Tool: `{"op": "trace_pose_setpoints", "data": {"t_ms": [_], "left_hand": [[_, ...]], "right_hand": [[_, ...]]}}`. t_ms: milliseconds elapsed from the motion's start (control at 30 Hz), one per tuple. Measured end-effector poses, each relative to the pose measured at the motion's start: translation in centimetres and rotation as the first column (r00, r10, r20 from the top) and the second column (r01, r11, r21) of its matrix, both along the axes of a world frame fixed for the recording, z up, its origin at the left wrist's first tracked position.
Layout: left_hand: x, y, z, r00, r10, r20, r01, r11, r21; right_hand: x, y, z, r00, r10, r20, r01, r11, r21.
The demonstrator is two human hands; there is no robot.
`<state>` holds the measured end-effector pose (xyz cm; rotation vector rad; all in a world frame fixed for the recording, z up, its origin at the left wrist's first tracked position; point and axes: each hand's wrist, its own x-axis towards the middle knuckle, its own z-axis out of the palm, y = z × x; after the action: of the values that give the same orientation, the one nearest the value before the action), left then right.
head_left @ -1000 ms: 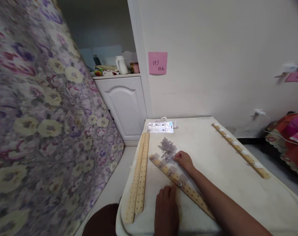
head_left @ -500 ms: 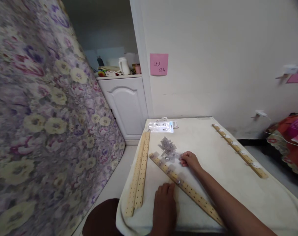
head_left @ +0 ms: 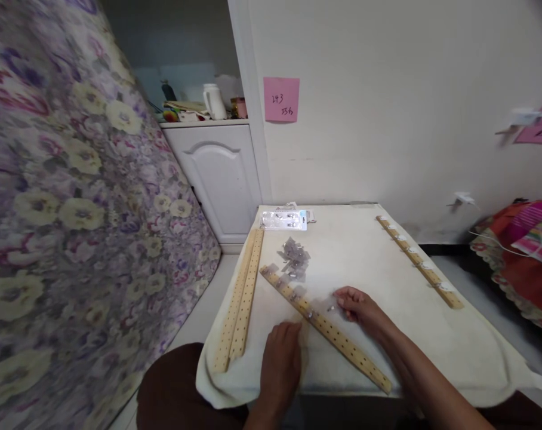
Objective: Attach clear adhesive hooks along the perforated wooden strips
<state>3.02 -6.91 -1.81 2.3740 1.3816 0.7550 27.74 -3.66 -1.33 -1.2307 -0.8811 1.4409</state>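
A perforated wooden strip (head_left: 329,331) lies slantwise on the white table (head_left: 378,269), with small clear clips fixed along its upper part. My left hand (head_left: 280,363) rests flat beside the strip's near edge, fingers stretched toward it. My right hand (head_left: 359,305) sits just beyond the strip, fingers pinched on a small clear hook piece (head_left: 332,307). A heap of clear hook pieces (head_left: 293,260) lies further back near the strip's far end.
Two more perforated strips (head_left: 239,301) lie side by side along the table's left edge. Another strip with white clips (head_left: 418,261) lies at the right. A blister pack (head_left: 283,220) sits at the back. A floral mattress (head_left: 74,209) leans at left; a white cabinet (head_left: 217,173) stands behind.
My right hand has drawn back from the heap toward me along the strip, with a small clear piece in its fingers. The view has tilted slightly. My left hand stays by the strip.
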Motion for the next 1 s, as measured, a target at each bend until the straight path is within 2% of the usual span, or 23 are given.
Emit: {"op": "trace_pose_setpoints", "data": {"t_ms": [133, 367, 600, 1000], "left_hand": [[0.5, -0.8, -0.7, 0.998, -0.03, 0.057, 0.03, 1.0, 0.005], [2.0, -1.8, -0.7, 0.999, -0.041, 0.026, 0.041, 0.999, -0.007], [2.6, -2.3, -0.6, 0.997, -0.013, -0.073, 0.013, 1.0, -0.004], [3.6, -2.9, -0.2, 0.984, -0.012, -0.176, 0.02, 0.999, 0.045]], "right_hand": [[-0.7, -1.7, -0.4, 0.991, 0.086, 0.098, -0.089, 0.996, 0.026], [-1.7, -1.8, -0.7, 0.966, 0.114, 0.232, -0.124, 0.992, 0.029], [-2.0, -2.3, -0.4, 0.94, 0.099, 0.327, -0.117, 0.992, 0.035], [-1.3, -2.8, -1.2, 0.91, 0.047, 0.411, -0.088, 0.993, 0.081]]}}
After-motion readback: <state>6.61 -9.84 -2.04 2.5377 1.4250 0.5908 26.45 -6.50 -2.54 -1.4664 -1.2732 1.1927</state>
